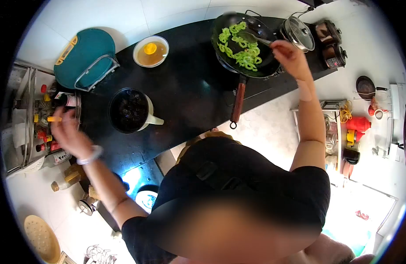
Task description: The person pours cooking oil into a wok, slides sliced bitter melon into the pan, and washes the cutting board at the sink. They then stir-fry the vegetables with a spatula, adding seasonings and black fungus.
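Observation:
At the wok, my right hand is closed round the handle of a metal spatula. The spatula's head rests among sliced green peppers in the pan. My left hand is out at the seasoning rack on the left. Its fingers are curled at a small orange piece, perhaps a cap or handle. What lies under that hand is hidden. Sauce bottles and other seasonings stand close around it.
On the black counter are a white bowl with liquid and a yellow piece in it, and a dark pot with a pale handle. A teal cutting board leans at the back left. The wok's wooden handle juts over the front edge.

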Motion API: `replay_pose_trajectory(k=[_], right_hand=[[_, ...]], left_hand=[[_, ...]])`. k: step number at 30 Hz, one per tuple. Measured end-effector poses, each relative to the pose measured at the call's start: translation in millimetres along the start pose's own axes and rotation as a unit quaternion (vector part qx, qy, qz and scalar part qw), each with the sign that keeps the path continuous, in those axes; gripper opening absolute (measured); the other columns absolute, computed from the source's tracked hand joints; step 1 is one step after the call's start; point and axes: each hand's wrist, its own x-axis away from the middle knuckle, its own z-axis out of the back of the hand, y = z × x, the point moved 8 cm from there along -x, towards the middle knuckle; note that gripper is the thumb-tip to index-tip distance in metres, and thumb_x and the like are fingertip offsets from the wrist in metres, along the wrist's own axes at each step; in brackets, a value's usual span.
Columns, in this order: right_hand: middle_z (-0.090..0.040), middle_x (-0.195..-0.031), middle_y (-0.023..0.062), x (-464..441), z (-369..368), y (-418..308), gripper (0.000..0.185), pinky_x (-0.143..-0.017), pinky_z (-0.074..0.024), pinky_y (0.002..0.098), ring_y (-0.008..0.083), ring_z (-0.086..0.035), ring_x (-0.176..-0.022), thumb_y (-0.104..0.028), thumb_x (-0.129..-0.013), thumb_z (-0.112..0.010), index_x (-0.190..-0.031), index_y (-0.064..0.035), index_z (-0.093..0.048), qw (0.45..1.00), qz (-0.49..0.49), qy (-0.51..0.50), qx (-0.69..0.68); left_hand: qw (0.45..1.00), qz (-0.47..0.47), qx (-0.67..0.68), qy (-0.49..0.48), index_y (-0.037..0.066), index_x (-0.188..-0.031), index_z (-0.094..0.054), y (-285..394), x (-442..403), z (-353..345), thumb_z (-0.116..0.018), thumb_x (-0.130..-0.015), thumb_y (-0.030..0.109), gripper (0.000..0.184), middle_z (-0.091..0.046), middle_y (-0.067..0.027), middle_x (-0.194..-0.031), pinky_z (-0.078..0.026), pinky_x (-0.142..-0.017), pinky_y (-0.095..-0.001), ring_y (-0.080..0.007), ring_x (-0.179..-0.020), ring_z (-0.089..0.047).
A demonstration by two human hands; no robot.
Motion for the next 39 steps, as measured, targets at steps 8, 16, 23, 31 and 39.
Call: replay_pose_trajectory(k=[8,16,23,31,39], right_hand=[[-0.060,-0.063,0.0028,-20,105,-24,0.024,-0.044,-0.0385,0.0164,0.0052,-0.052,-0.051,-0.024,-0.079,-0.063,-0.084,-0.0007,-0.063,0.974,-0.151,0.065,0.159],[-0.062,-0.065,0.0114,0,112,43,0.027,-0.046,-0.0508,0.0242,0.0159,-0.061,-0.051,-0.025,-0.077,-0.062,-0.078,0.0019,-0.061,0.950,-0.290,0.101,-0.061],[-0.065,-0.075,0.0124,17,129,34,0.026,-0.052,-0.0534,0.0265,0.0175,-0.064,-0.059,-0.021,-0.076,-0.062,-0.089,0.0015,-0.064,0.961,-0.194,0.132,-0.147],[-0.064,-0.071,0.0092,18,156,71,0.021,-0.051,-0.0512,0.0239,0.0158,-0.063,-0.059,-0.020,-0.080,-0.058,-0.084,0.0005,-0.062,0.969,-0.227,0.086,-0.042],[-0.059,-0.096,0.0243,23,101,139,0.028,-0.074,-0.0530,0.0405,0.0344,-0.062,-0.084,-0.002,-0.078,-0.055,-0.103,0.0091,-0.052,0.906,-0.182,0.122,-0.363]], left_hand=[[0.879,0.097,0.246,-0.396,0.006,-0.100,-0.055,48,240,-185,-0.057,-0.080,0.002,0.020,-0.055,-0.0079,-0.103,-0.045,-0.063,-0.0228,-0.0132,-0.077,-0.056],[0.890,0.064,0.162,-0.421,0.004,-0.100,-0.056,51,263,-205,-0.054,-0.083,0.004,0.017,-0.054,-0.0065,-0.097,-0.044,-0.066,-0.0219,-0.0110,-0.076,-0.054],[0.891,0.093,0.161,-0.415,0.004,-0.099,-0.055,70,287,-212,-0.055,-0.083,0.005,0.017,-0.054,-0.0044,-0.090,-0.043,-0.062,-0.0208,-0.0088,-0.072,-0.051],[0.871,0.138,0.159,-0.444,0.002,-0.099,-0.055,68,330,-226,-0.057,-0.081,0.009,0.019,-0.056,-0.0098,-0.091,-0.046,-0.060,-0.0256,-0.0162,-0.072,-0.057],[0.862,0.146,0.143,-0.463,0.002,-0.103,-0.053,66,346,-227,-0.058,-0.082,0.010,0.023,-0.058,-0.0087,-0.089,-0.047,-0.065,-0.0247,-0.0136,-0.074,-0.056]])
